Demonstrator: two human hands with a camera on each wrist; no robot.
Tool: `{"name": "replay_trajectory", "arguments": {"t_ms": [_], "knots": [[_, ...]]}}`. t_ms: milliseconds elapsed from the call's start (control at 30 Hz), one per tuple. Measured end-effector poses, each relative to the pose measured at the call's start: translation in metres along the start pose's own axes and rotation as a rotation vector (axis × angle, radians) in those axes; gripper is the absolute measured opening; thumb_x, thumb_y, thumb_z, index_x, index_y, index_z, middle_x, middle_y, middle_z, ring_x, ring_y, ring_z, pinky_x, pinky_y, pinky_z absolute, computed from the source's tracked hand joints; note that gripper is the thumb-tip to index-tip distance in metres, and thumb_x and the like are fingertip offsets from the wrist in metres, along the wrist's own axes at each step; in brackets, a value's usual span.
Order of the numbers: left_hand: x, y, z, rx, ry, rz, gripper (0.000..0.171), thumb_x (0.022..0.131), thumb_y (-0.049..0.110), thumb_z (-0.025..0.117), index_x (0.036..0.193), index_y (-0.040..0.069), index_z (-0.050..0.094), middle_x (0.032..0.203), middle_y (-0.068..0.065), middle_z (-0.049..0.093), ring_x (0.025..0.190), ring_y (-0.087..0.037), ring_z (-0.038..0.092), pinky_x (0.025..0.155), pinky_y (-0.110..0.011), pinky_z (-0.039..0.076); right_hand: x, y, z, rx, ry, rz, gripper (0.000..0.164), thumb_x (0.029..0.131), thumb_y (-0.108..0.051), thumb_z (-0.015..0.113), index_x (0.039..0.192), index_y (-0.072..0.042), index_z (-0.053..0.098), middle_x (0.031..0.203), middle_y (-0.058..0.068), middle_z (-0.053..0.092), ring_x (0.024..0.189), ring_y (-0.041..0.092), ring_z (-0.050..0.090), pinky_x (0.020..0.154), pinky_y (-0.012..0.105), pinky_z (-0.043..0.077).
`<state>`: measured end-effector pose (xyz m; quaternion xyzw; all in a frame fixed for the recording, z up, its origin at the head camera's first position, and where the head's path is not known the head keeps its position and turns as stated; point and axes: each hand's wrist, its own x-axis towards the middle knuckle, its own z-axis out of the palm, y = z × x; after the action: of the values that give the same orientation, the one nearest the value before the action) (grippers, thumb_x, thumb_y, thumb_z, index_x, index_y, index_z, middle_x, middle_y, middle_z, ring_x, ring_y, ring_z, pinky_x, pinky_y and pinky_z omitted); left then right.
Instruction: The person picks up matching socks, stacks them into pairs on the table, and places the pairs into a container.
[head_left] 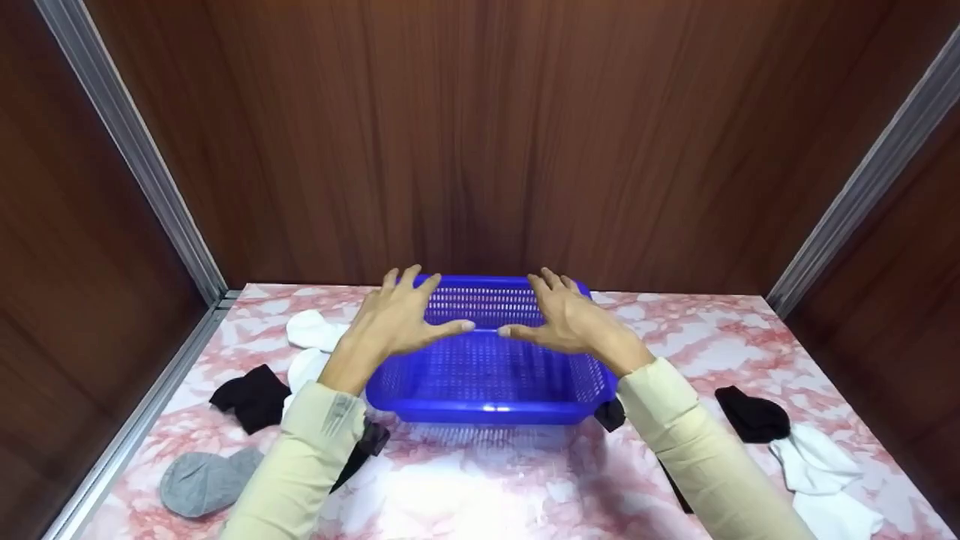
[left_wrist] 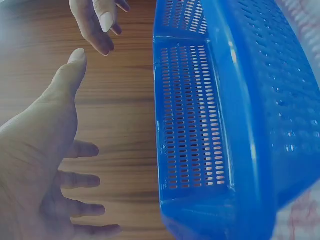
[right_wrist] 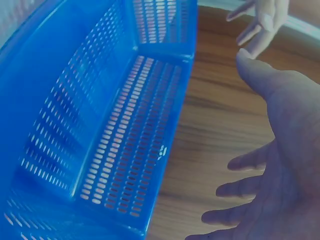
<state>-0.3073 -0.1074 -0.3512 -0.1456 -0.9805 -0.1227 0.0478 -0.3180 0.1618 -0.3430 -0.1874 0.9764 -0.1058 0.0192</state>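
A blue plastic basket with slotted sides stands upright at the back middle of the table, and nothing shows inside it. Above its left part is my left hand, fingers spread and thumb pointing inward. My right hand mirrors it over the right part, the two thumb tips close to each other. Both wrist views show a gap between the basket and the palms and fingers of the left hand and the right hand. Neither hand holds anything.
Left of the basket lie white socks, a black sock and grey socks. On the right are a black sock and white socks. Dark cloth shows partly behind the forearms. A wood-grain panel rises behind the table.
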Motion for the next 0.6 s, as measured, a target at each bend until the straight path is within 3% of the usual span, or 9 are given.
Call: {"name": "replay_trajectory", "arguments": {"t_ms": [333, 600], "knots": [[-0.028, -0.014, -0.002, -0.016, 0.032, -0.019, 0.109, 0.072, 0.094, 0.036, 0.152, 0.019, 0.038, 0.159, -0.013, 0.033, 0.146, -0.041, 0.028, 0.111, -0.066, 0.033, -0.014, -0.023, 0.005, 0.048, 0.077, -0.102, 0.101, 0.086, -0.071, 0.054, 0.153, -0.002, 0.025, 0.157, 0.023, 0.032, 0.145, 0.045, 0.030, 0.119, 0.056, 0.029], [-0.052, -0.031, 0.001, -0.077, 0.039, -0.066, 0.105, 0.074, 0.091, 0.041, 0.149, 0.017, 0.042, 0.156, -0.015, 0.038, 0.143, -0.041, 0.036, 0.110, -0.063, 0.036, -0.024, -0.051, 0.013, 0.160, 0.075, -0.120, 0.088, 0.090, -0.062, 0.057, 0.154, -0.009, 0.027, 0.158, 0.020, 0.033, 0.147, 0.037, 0.032, 0.121, 0.051, 0.028]]}}
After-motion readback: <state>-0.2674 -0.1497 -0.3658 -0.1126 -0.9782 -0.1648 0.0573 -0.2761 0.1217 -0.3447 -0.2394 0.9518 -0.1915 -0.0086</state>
